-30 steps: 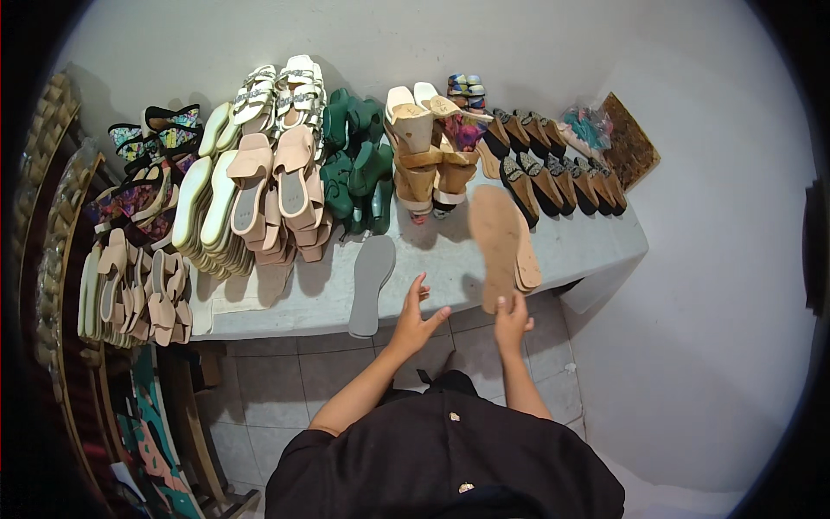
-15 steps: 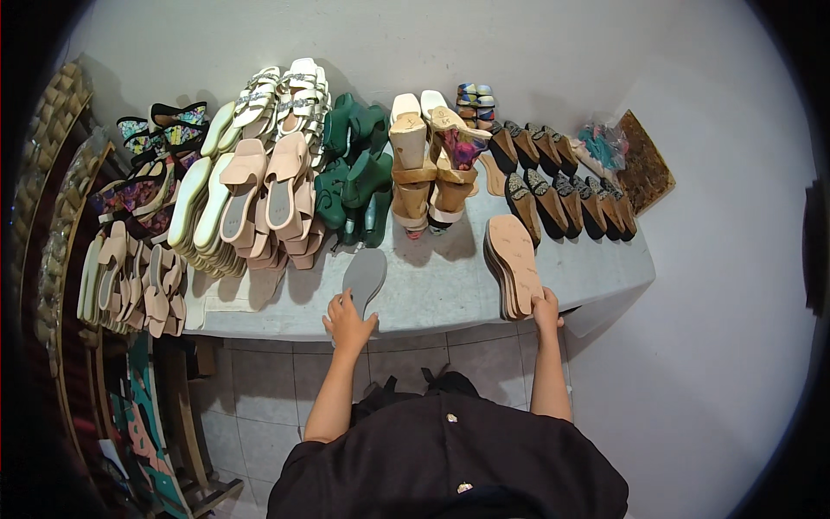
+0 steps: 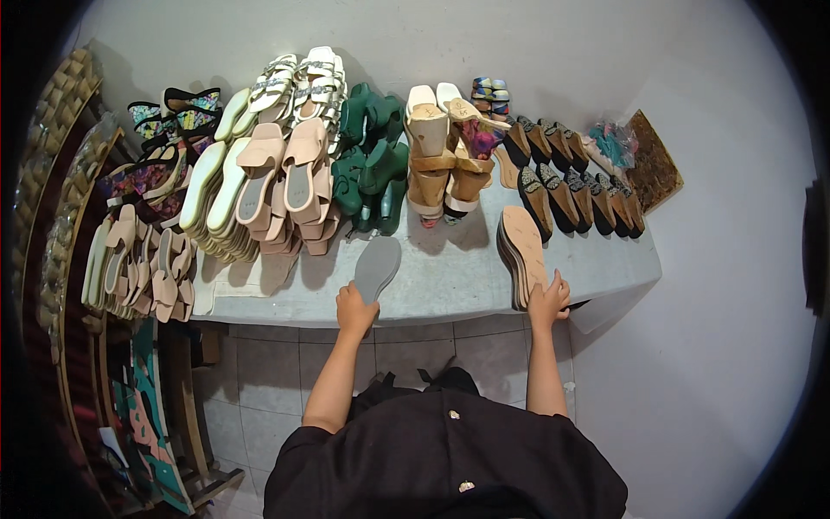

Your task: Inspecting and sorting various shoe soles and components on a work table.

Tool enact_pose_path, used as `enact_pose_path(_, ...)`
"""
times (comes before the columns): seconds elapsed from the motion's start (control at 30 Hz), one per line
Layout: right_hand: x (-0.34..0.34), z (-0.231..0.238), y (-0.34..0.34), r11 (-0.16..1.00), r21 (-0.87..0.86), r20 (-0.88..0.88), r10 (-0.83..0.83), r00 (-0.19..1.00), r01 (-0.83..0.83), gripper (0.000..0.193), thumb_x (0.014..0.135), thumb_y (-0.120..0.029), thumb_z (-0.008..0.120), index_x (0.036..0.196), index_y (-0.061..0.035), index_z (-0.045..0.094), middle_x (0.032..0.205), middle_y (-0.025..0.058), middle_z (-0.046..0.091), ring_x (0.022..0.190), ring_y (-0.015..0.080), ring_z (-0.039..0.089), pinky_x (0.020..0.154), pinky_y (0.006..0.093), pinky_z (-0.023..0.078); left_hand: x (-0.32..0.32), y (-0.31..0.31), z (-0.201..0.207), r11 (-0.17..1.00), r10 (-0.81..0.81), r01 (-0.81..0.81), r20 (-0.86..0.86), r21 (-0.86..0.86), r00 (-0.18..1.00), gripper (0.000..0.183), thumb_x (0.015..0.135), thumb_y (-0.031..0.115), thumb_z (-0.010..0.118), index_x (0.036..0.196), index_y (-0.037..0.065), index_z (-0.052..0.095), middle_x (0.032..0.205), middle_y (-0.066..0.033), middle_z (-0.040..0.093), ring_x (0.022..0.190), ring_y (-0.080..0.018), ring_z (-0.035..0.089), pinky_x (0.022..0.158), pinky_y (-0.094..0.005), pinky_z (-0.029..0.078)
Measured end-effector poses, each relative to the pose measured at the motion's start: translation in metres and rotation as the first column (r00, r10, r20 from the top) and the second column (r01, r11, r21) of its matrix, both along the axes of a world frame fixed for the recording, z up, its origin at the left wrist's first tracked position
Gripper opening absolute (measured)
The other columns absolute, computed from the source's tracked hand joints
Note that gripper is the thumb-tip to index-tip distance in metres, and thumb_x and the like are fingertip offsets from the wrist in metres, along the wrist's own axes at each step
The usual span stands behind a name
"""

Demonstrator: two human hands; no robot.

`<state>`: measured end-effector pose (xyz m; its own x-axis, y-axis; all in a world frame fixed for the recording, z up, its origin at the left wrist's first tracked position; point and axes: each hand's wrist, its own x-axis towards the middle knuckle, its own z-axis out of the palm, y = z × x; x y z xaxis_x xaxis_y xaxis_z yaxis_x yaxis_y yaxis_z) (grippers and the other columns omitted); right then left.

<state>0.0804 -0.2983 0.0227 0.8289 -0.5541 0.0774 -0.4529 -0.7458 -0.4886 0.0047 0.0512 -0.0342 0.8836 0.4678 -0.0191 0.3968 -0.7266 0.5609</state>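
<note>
A flat grey insole [image 3: 378,265] lies on the grey table [image 3: 450,281] near its front edge, and my left hand [image 3: 355,310] grips its near end. My right hand [image 3: 548,300] rests on the near end of a stack of tan soles [image 3: 522,251] lying on the table further right, fingers spread over it.
Rows of footwear fill the back of the table: pink and cream sandals [image 3: 268,177], green shoes [image 3: 372,160], tan wedge sandals [image 3: 441,151], dark flat shoes [image 3: 575,186]. A brown board [image 3: 653,160] sits at the far right. Shelves with more sandals [image 3: 138,264] stand left.
The tan soles were set down onto the table at the right. My left hand moved left along the table edge and took hold of the grey insole.
</note>
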Motion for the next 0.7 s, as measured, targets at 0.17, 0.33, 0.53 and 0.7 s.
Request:
enact_pose_path(0.17, -0.028, 0.008, 0.047, 0.992, 0.048, 0.222, 0.107, 0.969, -0.121, 0.053, 0.073, -0.024, 0.058, 0.123, -0.0177, 0.043, 0.128, 0.008, 0.035, 0.122, 0.0283, 0.027, 0.096, 0.0581, 0.01, -0.012, 0.007, -0.001, 0.996, -0.037, 0.039, 0.02, -0.078, 0.999, 0.055, 0.06, 0.017, 0.068, 0.107, -0.001, 0.046, 0.103, -0.0207, 0.049, 0.094, -0.0377, 0.049, 0.082, -0.042, 0.042)
enact_pose_path(0.33, -0.065, -0.009, 0.094, 0.956, 0.101, 0.218, 0.248, 0.944, -0.275, 0.05, 0.072, -0.022, 0.059, 0.119, -0.0165, 0.046, 0.125, 0.0088, 0.038, 0.121, 0.0283, 0.027, 0.097, 0.0559, 0.01, -0.03, 0.014, -0.002, 0.997, -0.024, 0.03, 0.093, -0.069, 0.995, 0.059, 0.061, 0.018, 0.069, 0.111, -0.001, 0.044, 0.105, -0.0203, 0.048, 0.095, -0.0374, 0.048, 0.083, -0.042, 0.042)
enact_pose_path(0.53, -0.109, -0.031, 0.147, 0.896, 0.153, 0.125, 0.4, 0.908, -0.416, 0.046, 0.072, -0.022, 0.06, 0.116, -0.0169, 0.049, 0.123, 0.0083, 0.04, 0.119, 0.0273, 0.03, 0.095, 0.0549, 0.014, -0.041, 0.023, -0.003, 0.992, -0.019, 0.028, 0.077, -0.12, 0.997, 0.064, 0.064, 0.019, 0.07, 0.118, -0.001, 0.041, 0.109, -0.0208, 0.047, 0.101, -0.0372, 0.046, 0.086, -0.0415, 0.041)
enact_pose_path(0.7, -0.127, -0.045, 0.188, 0.813, 0.292, -0.138, 0.557, 0.819, -0.504, 0.043, 0.074, -0.03, 0.059, 0.114, -0.0174, 0.05, 0.117, 0.0064, 0.047, 0.116, 0.026, 0.036, 0.095, 0.0564, 0.015, -0.046, 0.029, -0.014, 0.99, -0.033, 0.042, 0.071, -0.137, 0.997, 0.064, 0.067, 0.021, 0.07, 0.119, -0.002, 0.042, 0.106, -0.0218, 0.05, 0.103, -0.036, 0.047, 0.087, -0.0398, 0.041)
